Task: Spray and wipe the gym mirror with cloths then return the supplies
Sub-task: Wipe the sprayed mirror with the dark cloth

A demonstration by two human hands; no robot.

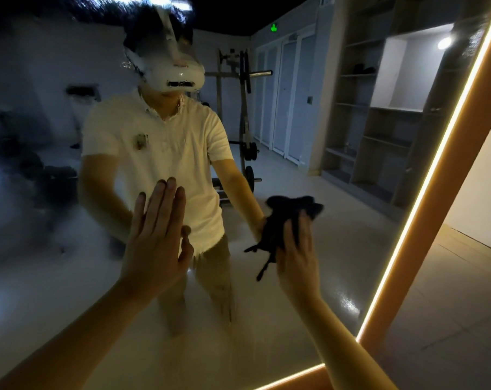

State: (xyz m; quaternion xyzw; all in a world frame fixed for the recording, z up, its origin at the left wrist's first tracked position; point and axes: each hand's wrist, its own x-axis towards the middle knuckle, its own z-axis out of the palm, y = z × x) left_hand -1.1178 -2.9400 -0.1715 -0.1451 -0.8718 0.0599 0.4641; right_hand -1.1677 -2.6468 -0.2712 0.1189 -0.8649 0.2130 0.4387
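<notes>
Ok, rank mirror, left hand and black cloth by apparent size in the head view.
1. The mirror fills most of the view.
2=. The left hand and black cloth look similar; the cloth is bunched in the right hand, so unranked.

A barbell rack (243, 114) stands at the back of the room, with black weight plates (250, 151) low on it. Pale doors (289, 108) are to its right, under a green exit sign (273, 27). Tall open shelves (359, 108) stand beside the doors, and a round lamp (444, 43) shines there.
</notes>
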